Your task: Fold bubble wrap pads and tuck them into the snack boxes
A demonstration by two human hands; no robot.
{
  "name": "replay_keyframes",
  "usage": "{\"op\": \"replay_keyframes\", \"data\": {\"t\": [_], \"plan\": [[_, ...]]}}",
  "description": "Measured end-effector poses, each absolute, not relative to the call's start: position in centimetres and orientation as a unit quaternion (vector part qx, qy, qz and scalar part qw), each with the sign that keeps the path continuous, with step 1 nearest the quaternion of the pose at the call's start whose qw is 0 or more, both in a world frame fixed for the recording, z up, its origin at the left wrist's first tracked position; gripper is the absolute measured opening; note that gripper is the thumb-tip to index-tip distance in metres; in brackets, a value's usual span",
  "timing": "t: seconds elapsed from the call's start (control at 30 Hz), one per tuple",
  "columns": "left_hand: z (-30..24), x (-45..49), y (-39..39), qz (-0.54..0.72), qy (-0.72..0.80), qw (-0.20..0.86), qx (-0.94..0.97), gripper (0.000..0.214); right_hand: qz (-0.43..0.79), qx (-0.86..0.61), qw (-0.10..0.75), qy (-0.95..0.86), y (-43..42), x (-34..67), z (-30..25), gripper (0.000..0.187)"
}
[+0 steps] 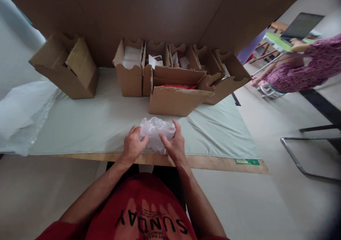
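Note:
A bundle of crumpled, see-through plastic wrap [157, 133] lies at the front of the cloth-covered table, between both of my hands. My left hand [134, 144] grips its left side, thumb on top and fingers curled round the edge. On the opposite side, my right hand [174, 142] holds the bundle between thumb and fingers. Whether anything is inside the wrap cannot be made out. Just behind it stands a long cardboard box [178, 99] with something red inside.
A row of open cardboard boxes [131, 80] lines the back, several with packets inside. Another carton [77, 76] stands at left, near a heap of clear plastic sheeting [23, 112]. A tall cardboard panel [133, 16] rises behind. At right, a person [301, 69] sits by a laptop [302, 27].

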State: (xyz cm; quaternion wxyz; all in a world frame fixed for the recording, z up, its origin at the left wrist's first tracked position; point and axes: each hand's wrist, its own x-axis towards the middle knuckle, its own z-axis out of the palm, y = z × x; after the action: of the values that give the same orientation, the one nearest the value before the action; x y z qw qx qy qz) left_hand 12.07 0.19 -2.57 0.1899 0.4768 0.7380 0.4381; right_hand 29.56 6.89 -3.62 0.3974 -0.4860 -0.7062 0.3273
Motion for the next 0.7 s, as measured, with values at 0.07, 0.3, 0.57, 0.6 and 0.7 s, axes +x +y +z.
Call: {"op": "replay_keyframes", "data": {"t": [0.07,0.3,0.57,0.6,0.7], "plan": [[-3.2,12.9,0.9,0.428,0.749,0.079,0.500,0.014,0.280,-0.486,0.414,-0.717,5.8,28.0,-3.7,0.075],[-3.5,14.3,1.0,0.435,0.678,0.117,0.581,0.040,0.387,-0.486,0.436,-0.651,4.5,26.7,-2.9,0.077],[-3.2,14.3,1.1,0.442,0.664,0.296,0.526,0.065,0.425,-0.415,0.437,-0.676,4.5,27.9,-2.9,0.064],[-3.0,14.3,1.3,0.453,0.673,0.311,0.495,0.060,0.423,-0.413,0.434,-0.680,4.6,28.0,-2.8,0.063],[-2.5,13.8,2.1,0.474,0.665,0.387,0.428,0.050,0.438,-0.411,0.435,-0.671,5.4,28.6,-2.5,0.057]]}}
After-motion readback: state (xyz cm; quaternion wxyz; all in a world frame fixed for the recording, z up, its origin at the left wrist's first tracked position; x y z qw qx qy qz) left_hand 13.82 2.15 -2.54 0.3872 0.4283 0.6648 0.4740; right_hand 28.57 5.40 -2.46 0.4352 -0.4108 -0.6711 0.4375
